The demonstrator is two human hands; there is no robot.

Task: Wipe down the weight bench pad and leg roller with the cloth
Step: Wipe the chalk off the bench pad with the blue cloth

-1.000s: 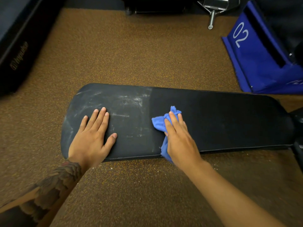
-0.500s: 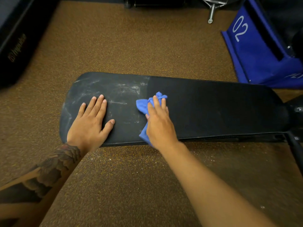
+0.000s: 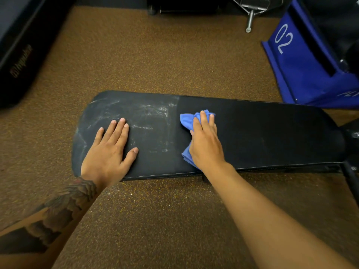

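Observation:
The black bench pad (image 3: 262,136) lies lengthwise across the view, dusty with white smears on its left part and dark and clean on its right part. My right hand (image 3: 206,146) presses the bunched blue cloth (image 3: 187,121) flat onto the pad just right of the line between the dusty and clean areas, fingers straight. My left hand (image 3: 110,150) rests flat on the dusty left end, fingers spread. No leg roller can be made out.
Brown speckled floor (image 3: 155,55) surrounds the bench. A blue box marked 02 (image 3: 303,61) stands at the back right, a black piece of equipment (image 3: 17,55) at the left, a metal fitting (image 3: 250,14) at the back. Black bench frame parts (image 3: 351,171) show at the right edge.
My right hand slid the cloth left into the dusty area, then back right to the edge of the clean part. My left hand stayed in place on the pad.

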